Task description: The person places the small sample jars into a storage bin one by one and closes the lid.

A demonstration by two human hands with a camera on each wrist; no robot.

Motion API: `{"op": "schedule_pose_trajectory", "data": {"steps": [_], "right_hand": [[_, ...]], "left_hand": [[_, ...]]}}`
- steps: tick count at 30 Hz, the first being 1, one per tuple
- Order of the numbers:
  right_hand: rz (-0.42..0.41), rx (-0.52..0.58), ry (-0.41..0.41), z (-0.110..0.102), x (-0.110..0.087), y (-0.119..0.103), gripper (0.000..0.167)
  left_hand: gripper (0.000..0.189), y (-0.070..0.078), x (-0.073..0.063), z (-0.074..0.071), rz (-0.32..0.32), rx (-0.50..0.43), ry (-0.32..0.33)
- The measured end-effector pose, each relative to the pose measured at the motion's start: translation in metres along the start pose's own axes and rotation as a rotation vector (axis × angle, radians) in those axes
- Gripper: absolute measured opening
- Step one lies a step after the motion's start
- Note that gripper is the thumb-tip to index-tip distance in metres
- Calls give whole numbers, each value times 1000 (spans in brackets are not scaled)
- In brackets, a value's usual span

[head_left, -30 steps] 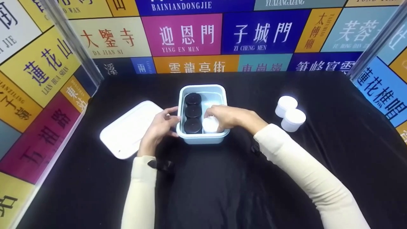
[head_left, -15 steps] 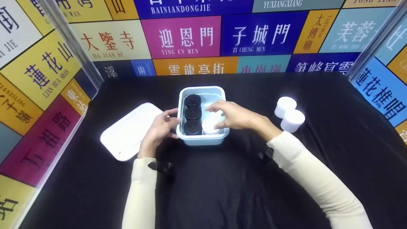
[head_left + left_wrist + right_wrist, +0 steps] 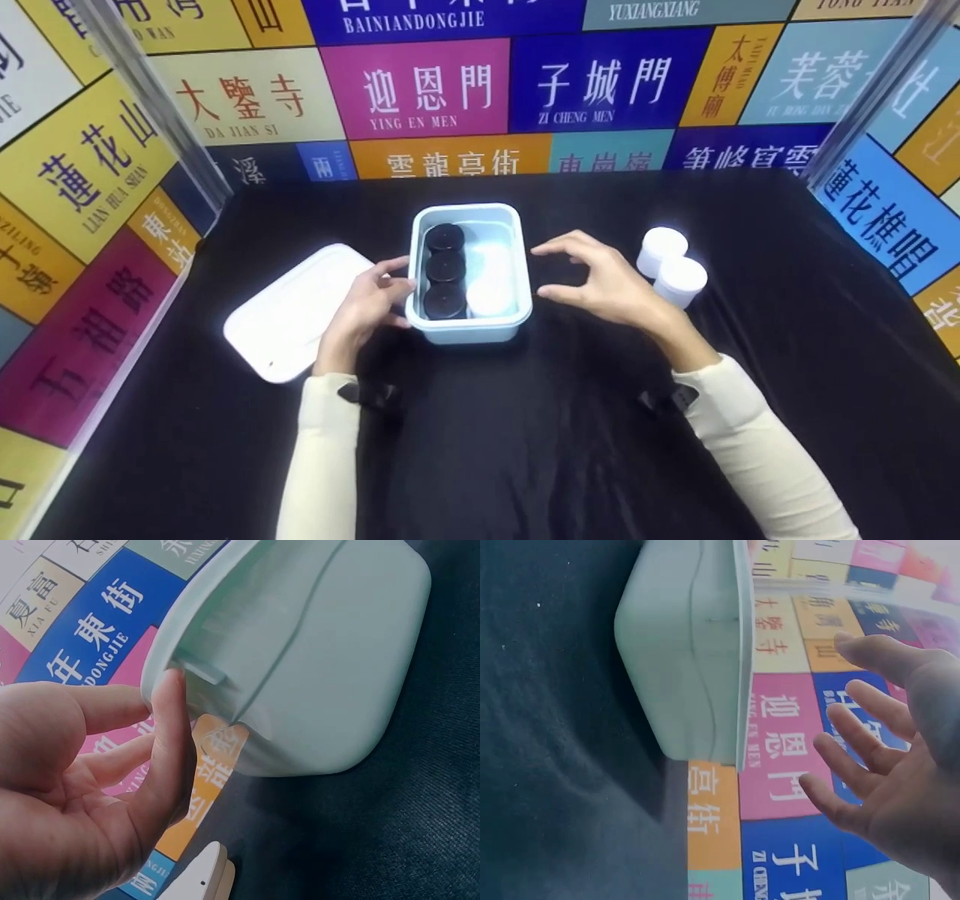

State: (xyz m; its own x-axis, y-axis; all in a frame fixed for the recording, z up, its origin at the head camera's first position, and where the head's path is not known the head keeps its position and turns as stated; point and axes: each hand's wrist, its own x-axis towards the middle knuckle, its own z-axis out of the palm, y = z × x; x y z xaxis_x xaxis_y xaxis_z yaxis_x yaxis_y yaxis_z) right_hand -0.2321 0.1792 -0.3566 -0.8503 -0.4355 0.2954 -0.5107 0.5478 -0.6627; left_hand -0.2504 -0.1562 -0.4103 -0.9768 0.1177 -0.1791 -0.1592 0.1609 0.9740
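Note:
A pale blue-green rectangular box [image 3: 469, 332] stands uncovered on the black cloth. Inside, three round black-topped containers [image 3: 445, 268] line its left side, and one white round container [image 3: 489, 298] sits at the front right. My left hand [image 3: 365, 301] is at the box's left side; in the left wrist view, its fingertips [image 3: 171, 686] touch just under the rim. To the right of the box, my right hand [image 3: 609, 281] hovers with thumb and fingers spread and nothing between them. The right wrist view shows that hand [image 3: 900, 742] apart from the box wall [image 3: 679, 660].
Two white lidded jars [image 3: 681, 279] stand close together on the right, just beyond the right hand. A white rectangular lid [image 3: 289, 315] lies flat to the left, partly behind the left hand. Colourful printed panels [image 3: 416, 90] border the black cloth [image 3: 465, 435] at the back and sides.
My right hand has let go of the white container inside the box, lifted out and moved right toward the two jars. The left hand stays at the box's side.

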Motion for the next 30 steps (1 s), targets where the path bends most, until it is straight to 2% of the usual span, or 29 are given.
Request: {"op": "schedule_pose_trajectory", "data": {"steps": [8,14,17,24,30], "right_hand": [[-6,-19,140,-19,-22,16,48],[0,0,298,-40,-37,41,46],[30,16,361,-52,-41,52,47],[148,32,381,-76,-54,77,49],[231,-50,336,-87,-68,99,51]], "left_hand": [[52,0,-1,0,-13,21,9],[52,0,0,0,-20,28,10],[53,2,1,0,-13,19,8],[52,2,2,0,-6,10,2],[52,1,0,0,-11,17,7]]}}
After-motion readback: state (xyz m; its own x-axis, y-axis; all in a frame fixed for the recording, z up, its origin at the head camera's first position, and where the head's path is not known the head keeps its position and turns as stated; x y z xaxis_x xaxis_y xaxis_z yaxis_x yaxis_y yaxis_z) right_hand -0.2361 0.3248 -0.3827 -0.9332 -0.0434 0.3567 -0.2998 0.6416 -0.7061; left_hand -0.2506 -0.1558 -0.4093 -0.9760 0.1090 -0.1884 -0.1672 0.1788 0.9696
